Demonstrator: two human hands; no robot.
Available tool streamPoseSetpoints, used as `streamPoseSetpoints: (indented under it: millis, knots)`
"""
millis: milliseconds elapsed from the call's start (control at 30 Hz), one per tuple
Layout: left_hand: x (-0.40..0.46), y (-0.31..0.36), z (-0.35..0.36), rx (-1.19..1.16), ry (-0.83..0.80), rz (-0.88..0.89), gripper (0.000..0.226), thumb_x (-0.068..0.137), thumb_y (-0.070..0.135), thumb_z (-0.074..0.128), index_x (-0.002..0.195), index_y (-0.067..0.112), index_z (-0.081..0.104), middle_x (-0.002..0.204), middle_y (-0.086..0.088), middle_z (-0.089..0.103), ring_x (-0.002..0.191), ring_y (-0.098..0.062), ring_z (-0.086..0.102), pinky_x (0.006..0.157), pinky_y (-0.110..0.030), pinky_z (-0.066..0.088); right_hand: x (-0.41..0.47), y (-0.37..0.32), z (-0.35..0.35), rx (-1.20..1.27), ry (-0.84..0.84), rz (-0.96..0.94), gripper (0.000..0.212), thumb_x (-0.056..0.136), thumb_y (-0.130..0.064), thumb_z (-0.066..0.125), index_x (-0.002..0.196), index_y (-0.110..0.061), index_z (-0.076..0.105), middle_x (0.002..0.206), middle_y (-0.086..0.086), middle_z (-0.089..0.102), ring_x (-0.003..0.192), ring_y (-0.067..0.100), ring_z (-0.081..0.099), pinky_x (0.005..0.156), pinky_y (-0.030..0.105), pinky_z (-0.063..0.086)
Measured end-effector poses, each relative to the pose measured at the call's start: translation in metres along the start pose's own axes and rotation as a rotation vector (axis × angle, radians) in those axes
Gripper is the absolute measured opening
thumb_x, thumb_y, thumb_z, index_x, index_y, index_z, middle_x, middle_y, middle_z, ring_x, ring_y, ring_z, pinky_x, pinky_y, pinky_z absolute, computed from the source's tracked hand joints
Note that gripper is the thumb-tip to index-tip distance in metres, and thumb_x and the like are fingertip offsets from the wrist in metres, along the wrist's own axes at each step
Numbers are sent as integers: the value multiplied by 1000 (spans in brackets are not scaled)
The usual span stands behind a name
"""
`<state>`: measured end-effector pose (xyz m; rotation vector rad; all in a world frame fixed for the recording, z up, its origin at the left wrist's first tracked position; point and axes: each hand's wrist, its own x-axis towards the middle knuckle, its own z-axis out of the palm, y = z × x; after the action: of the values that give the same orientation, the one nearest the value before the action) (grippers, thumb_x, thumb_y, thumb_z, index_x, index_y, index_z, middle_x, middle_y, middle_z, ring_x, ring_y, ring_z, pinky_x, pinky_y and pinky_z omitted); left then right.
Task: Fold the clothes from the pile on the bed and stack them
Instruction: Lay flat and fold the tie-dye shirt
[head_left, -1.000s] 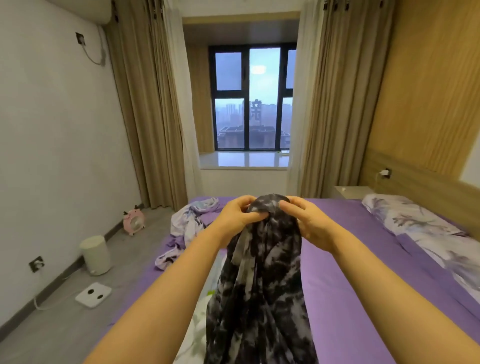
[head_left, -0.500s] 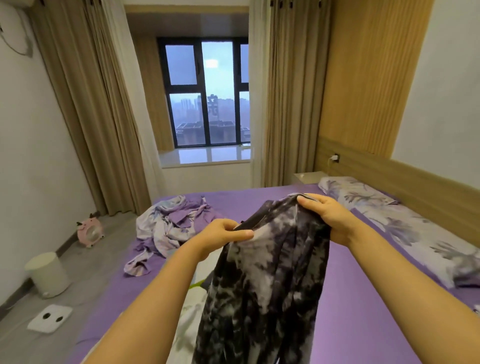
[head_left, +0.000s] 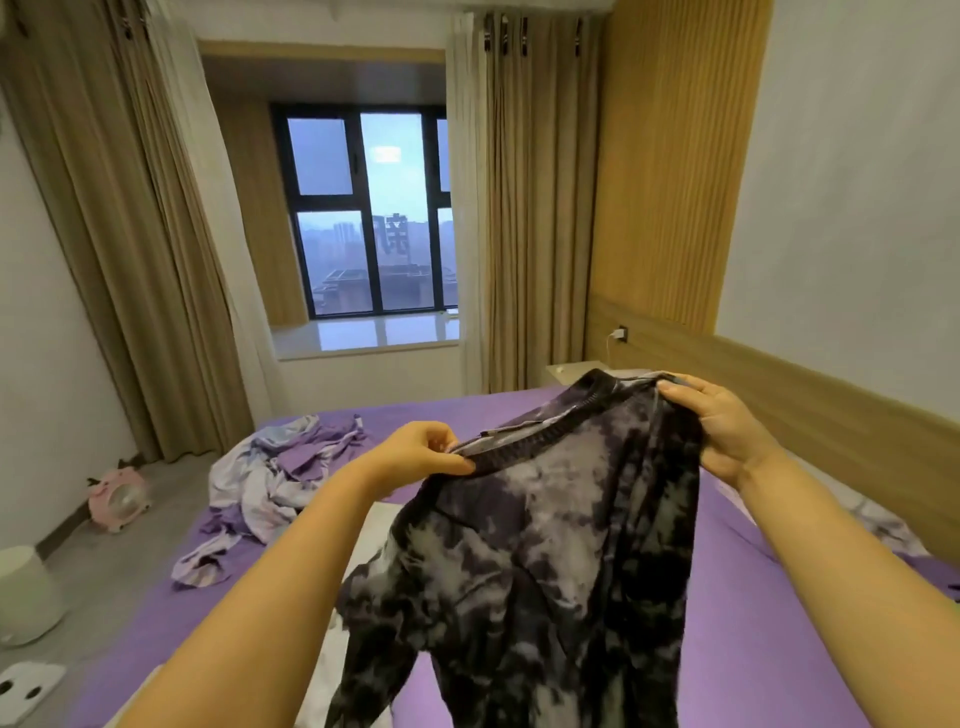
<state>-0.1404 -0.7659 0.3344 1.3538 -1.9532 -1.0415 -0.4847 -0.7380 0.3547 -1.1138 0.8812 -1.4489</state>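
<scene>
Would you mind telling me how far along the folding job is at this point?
No finished stack shows. In hand: the left hand and right hand hold the black tie-dye garment up by its ribbed edge, unfolded. Left: the crumpled clothes pile on the purple bed.

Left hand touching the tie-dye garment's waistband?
Touching. The head view shows the left hand pinching the dark ribbed band of the tie-dye garment, thumb and fingers closed on the fabric edge.
</scene>
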Motion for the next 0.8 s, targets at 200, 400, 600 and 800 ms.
streamPoseSetpoints:
  millis: [200,400,600,800]
  knots:
    - [26,29,70,-125,130,-49,21,84,23,73,82,15,53,79,-2,53,65,-14,50,50,-15,39,5,-24,-89,-82,57,70,21,88,-8,58,108,-5,65,98,13,68,86,24,65,82,37,52]
    - [38,44,123,-151,52,-130,30,84,11,72,111,13,62,91,-1,64,77,-12,63,63,-17,50,16,-22,-170,-258,23,154,20,79,-15,71,98,-14,74,97,7,74,87,20,70,77,32,52]
    - [42,37,158,-33,101,-234,17,85,15,72,82,-1,67,72,-12,46,67,-19,39,64,-30,29,23,1,-222,-469,-147,343,16,79,-16,72,94,-13,77,100,10,74,87,22,71,68,27,54]
    - [56,26,196,42,199,-220,17,91,22,65,78,14,74,61,4,61,52,-5,47,48,-11,33,19,31,-243,-665,-233,498,37,63,-45,77,87,-16,79,94,8,75,86,21,72,70,26,54]
